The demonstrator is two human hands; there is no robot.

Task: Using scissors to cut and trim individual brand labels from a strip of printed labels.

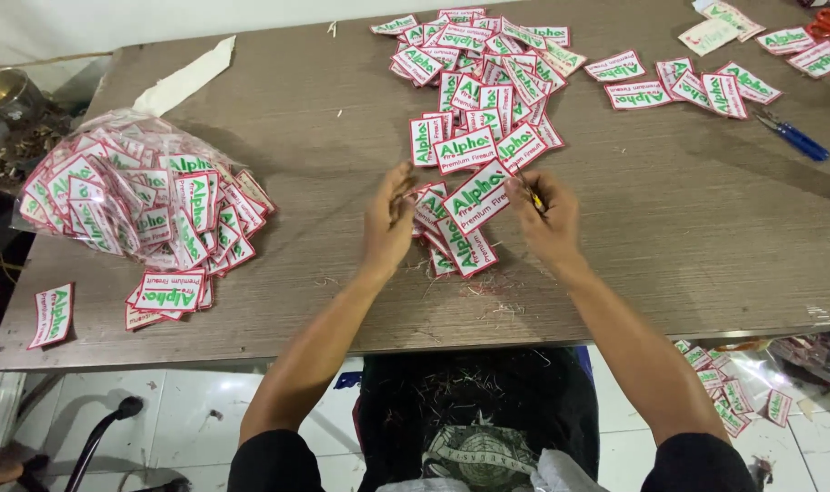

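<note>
I see my left hand (389, 217) curled, fingertips pinching the left edge of a white patch with red border (476, 197), held taut between both hands so the edge faces the tool. Right hand (547, 219) closed around a small yellow-handled snipper (532, 195) at the patch's right edge; small stack of patches (453, 244) just under the hands, big pile (479, 77) beyond the fingertips, bagged patches (128, 196) far left of left hand

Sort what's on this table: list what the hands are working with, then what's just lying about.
In hand:
left hand
right hand
held patch
small yellow tool
patches under the hands
thread scraps

Lying about:
bag of patches
blue snips
red scissors
paper strip
</note>
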